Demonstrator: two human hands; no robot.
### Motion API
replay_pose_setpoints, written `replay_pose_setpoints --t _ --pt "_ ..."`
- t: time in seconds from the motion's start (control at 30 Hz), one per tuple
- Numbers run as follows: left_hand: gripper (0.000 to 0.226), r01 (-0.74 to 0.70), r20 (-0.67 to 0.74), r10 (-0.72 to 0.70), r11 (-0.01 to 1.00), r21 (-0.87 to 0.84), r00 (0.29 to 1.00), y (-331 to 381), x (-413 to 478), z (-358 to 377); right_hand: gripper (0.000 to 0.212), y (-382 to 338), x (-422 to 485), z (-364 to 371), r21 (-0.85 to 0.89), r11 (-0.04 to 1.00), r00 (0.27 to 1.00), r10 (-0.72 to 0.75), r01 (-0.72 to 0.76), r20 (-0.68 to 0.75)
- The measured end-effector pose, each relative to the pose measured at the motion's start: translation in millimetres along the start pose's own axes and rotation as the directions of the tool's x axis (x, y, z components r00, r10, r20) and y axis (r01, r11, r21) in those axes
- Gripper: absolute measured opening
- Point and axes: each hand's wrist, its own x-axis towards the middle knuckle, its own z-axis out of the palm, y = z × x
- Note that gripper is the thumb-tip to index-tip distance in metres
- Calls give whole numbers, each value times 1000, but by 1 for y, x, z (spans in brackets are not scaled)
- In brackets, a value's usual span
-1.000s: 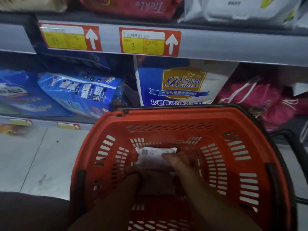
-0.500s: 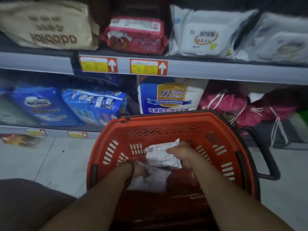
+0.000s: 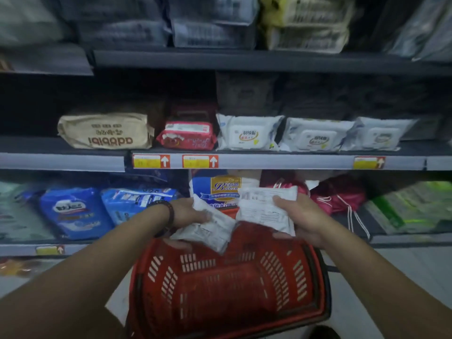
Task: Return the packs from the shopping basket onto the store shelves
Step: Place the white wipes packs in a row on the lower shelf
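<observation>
A red shopping basket [image 3: 281,277] stands on the floor below me, and its inside looks bare. Above its far rim my left hand [image 3: 188,212] grips one white pack [image 3: 208,231], tilted with its printed back towards me. My right hand [image 3: 300,216] holds a second white pack [image 3: 264,206], raised a little higher, label side facing me. Both packs hang in front of the lowest shelf. On the middle shelf [image 3: 281,161] lie three similar white wipe packs [image 3: 247,133] side by side.
A tan pack [image 3: 105,130] and a red pack [image 3: 187,135] lie left of the wipes. The bottom shelf holds blue diaper bags [image 3: 73,211], a blue-and-white bag [image 3: 215,189], pink drawstring bags [image 3: 337,194] and green packs [image 3: 413,206]. Upper shelves are stacked with packs.
Both hands have lifted out of the basket, each carrying a white pack, up to the level of the lowest shelf. My view has tilted upward, showing more shelves.
</observation>
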Motion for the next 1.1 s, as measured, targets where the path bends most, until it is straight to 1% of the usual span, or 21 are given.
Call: replay_pose_setpoints --t 0.03,0.1,0.17,0.27,0.33,0.4,0.43,0.47,0.5,0.57,0.63,0.67,0.7,0.73,0.77,0.8,0.87,0.9,0.97,1.03,1.1 --pt "70 -94 -68 95 995 20 993 7 -6 0 21 4 -4 -2 122 993 999 8 -3 -44" --pt "41 -313 -193 312 949 27 930 12 -13 16 22 10 -5 2 385 923 991 58 -6 -123" --pt "38 -492 -298 482 869 46 824 21 -24 38 21 9 -3 6 548 836 974 99 30 -204" --pt "42 -639 -497 582 766 69 644 37 -25 63 16 2 -1 7 506 856 928 102 101 -358" --pt "49 -669 -569 583 739 75 580 48 -22 71 18 1 0 7 516 852 923 123 91 -365" --pt "54 -638 -496 618 754 155 610 55 -23 77 21 -3 -1 13 606 795 948 166 34 -271" --pt "57 -611 -430 624 769 190 652 54 -22 81 25 -5 -1 17 646 763 956 185 6 -227" --pt "60 -592 -368 617 782 193 696 54 -23 84 29 -7 0 20 673 740 962 189 -9 -195" --pt "59 -579 -333 586 804 132 738 53 -24 86 30 -8 1 23 692 722 965 187 -8 -184" --pt "42 -586 -359 530 808 -60 768 57 -23 86 28 -10 1 23 706 708 965 183 1 -186" --pt "22 -592 -448 475 789 -163 757 59 -17 83 24 -12 -2 23 718 696 968 186 -7 -171" --pt "21 -590 -499 440 785 -190 747 61 -16 79 22 -13 -4 24 716 698 967 192 -16 -165" --pt "31 -574 -530 395 788 -225 750 61 -13 76 21 -12 -4 25 711 703 966 194 -18 -168" --pt "44 -530 -526 326 793 -299 785 62 -14 72 21 -11 -6 27 702 712 967 191 -17 -171" --pt "55 -442 -477 220 791 -424 851 63 -14 69 22 -9 -6 29 691 722 965 191 -16 -177" --pt "61 -328 -376 124 770 -547 918 63 -14 66 23 -7 -6 32 681 732 963 196 -19 -184" --pt "54 -139 -145 52 702 -699 988 64 -15 60 25 -2 -7 37 653 757 956 206 -19 -211" --pt "51 -78 -52 59 686 -724 997 64 -16 58 25 0 -7 38 636 772 953 205 -17 -224" --pt "44 -8 64 79 684 -730 995 64 -22 56 24 2 -9 42 604 797 952 187 -4 -241" --pt "38 26 105 87 635 -772 991 62 -24 56 23 4 -12 46 584 811 952 143 44 -270" --pt "36 17 90 111 532 -846 990 63 -28 55 21 4 -16 49 576 810 948 89 111 -307"
